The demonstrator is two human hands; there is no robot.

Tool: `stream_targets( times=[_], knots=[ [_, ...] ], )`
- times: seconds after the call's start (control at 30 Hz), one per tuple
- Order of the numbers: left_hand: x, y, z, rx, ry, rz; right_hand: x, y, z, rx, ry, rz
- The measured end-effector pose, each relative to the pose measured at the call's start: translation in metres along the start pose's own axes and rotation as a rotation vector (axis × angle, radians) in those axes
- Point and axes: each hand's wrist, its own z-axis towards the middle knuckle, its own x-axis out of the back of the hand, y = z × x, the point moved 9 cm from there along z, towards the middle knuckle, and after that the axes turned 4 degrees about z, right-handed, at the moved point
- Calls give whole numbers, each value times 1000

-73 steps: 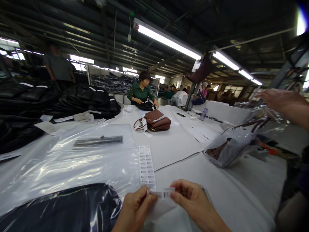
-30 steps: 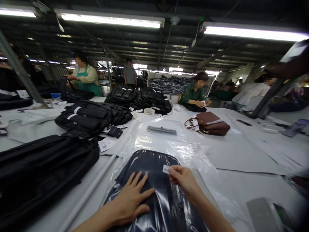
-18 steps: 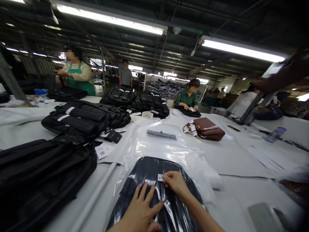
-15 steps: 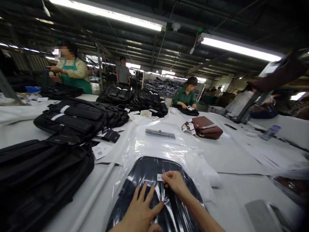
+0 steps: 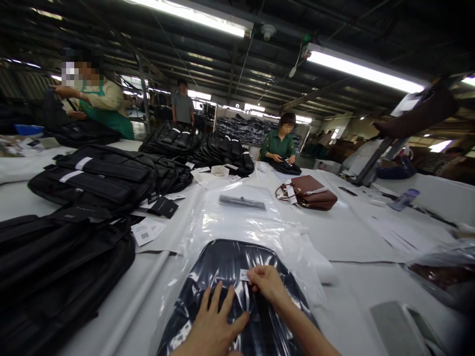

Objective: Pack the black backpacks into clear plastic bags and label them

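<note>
A dark backpack point(image 5: 208, 264) lies in a clear plastic bag point(image 5: 222, 225) on the white table, directly in front of me. My left hand point(image 5: 217, 316) rests flat on the plastic over the backpack, fingers spread. Just right of it, my right hand point(image 5: 267, 284) pinches the right edge of a small white sticker point(image 5: 244, 275) at the upper middle of the bagged backpack. Whether the sticker is stuck down under my fingertips cannot be made out.
Black backpacks point(image 5: 100, 173) with paper tags point(image 5: 146, 231) are piled on the left. A brown handbag point(image 5: 313, 192) lies beyond the plastic on the right. A co-worker in green point(image 5: 280, 143) handles a black bag across the table; a grey device point(image 5: 395, 324) sits at near right.
The view has shifted slightly, so the whole scene sits a little further left. Both hands keep nearly the same place on the bagged backpack, and my right hand still pinches the sticker.
</note>
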Motion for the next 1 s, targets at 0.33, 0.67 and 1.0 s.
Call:
stream_targets(
  times=[0.33,0.67,1.0],
  knots=[
    [44,3,9,-104,172,-3,-1,-2,1,30,-5,-38],
    [15,-13,25,-167,114,-31,10,-2,1,99,107,-206],
    [15,-14,23,-153,96,-6,20,2,5,104,87,-153]
  ],
)
